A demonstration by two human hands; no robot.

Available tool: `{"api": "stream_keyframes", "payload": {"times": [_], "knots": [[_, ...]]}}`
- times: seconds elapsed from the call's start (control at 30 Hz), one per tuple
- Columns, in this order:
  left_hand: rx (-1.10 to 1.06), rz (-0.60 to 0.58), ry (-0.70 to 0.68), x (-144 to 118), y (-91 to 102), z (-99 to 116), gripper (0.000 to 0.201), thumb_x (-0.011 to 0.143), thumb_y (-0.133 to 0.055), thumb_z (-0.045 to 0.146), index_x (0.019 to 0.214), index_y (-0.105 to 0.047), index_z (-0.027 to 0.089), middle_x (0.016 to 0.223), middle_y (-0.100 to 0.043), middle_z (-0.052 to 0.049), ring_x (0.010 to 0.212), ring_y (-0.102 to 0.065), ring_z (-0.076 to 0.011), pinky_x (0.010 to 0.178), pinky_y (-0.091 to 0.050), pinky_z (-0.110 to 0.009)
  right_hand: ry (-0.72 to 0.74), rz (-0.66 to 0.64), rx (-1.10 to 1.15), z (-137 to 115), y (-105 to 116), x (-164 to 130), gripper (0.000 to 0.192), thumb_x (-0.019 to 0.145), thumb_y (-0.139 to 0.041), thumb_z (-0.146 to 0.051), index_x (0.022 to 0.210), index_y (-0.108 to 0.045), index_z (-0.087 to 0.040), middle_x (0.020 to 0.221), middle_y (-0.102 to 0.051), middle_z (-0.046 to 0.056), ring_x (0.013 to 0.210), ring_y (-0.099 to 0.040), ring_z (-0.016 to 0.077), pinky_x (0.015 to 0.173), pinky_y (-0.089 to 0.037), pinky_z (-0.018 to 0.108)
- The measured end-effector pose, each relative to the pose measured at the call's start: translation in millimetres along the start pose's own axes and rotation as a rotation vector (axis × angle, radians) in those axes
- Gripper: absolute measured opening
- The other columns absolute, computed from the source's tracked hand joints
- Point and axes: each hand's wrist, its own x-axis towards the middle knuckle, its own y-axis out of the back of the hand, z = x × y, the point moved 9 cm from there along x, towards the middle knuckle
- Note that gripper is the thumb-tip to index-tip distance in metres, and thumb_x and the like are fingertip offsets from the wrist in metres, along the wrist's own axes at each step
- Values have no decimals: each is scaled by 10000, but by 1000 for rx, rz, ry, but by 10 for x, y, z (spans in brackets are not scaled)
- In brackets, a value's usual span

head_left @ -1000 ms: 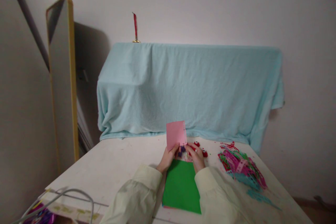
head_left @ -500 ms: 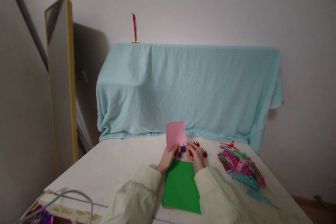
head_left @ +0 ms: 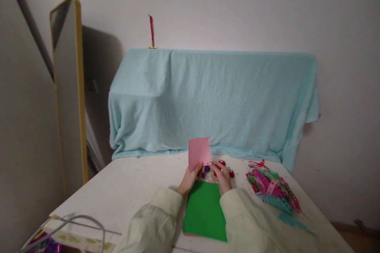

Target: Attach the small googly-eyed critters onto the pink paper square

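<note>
A square of pink paper [head_left: 199, 151] stands raised above the table, with small punched shapes along its right and lower right edges. My left hand [head_left: 189, 179] pinches its lower edge between thumb and fingers. At the lower right corner, my right hand [head_left: 222, 178] has its fingers closed on the paper; whether they also hold something small is hidden. Small purple pieces [head_left: 207, 168] show just below the paper, between my hands. Under my wrists lies a stack of coloured paper with a green sheet [head_left: 205, 211] on top.
Red objects with googly eyes [head_left: 230, 172] sit behind my right hand. To the right is a heap of punched paper strips [head_left: 271, 187] in pink, green, red and blue. A light blue cloth [head_left: 208, 99] drapes along the table's back. A grey loop handle [head_left: 89, 217] rises at front left.
The pink paper has shifted very slightly to the right. My right fingers have moved slightly at its lower corner; my left hand keeps its hold.
</note>
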Motion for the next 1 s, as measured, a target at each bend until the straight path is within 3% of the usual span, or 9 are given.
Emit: {"api": "stream_keyframes", "payload": {"times": [0.33, 0.73, 1.0], "knots": [[36, 29, 92, -8, 2, -82, 515, 765, -516, 625, 639, -594, 132, 481, -489, -4, 449, -422, -116, 493, -315, -251, 13, -24, -52, 6, -11, 10, 366, 625, -720, -455, 842, -663, -166, 521, -420, -56, 424, -316, 64, 380, -214, 188], [-2, -69, 74, 23, -60, -47, 517, 783, -551, 562, 473, -506, 150, 411, -467, -14, 421, -406, -110, 526, -323, -268, 0, -10, -86, 29, -4, 15, 418, 602, -724, -517, 843, -668, -180, 515, -519, -33, 410, -386, 83, 393, -268, 207], [-84, -107, 141, 40, -88, -118, 498, 755, -571, 581, 533, -535, 137, 423, -473, -11, 405, -397, -100, 493, -315, -253, 18, 37, -131, -29, 3, 2, 443, 559, -736, -541, 790, -682, -168, 523, -556, -7, 408, -398, 93, 381, -271, 215]]}}
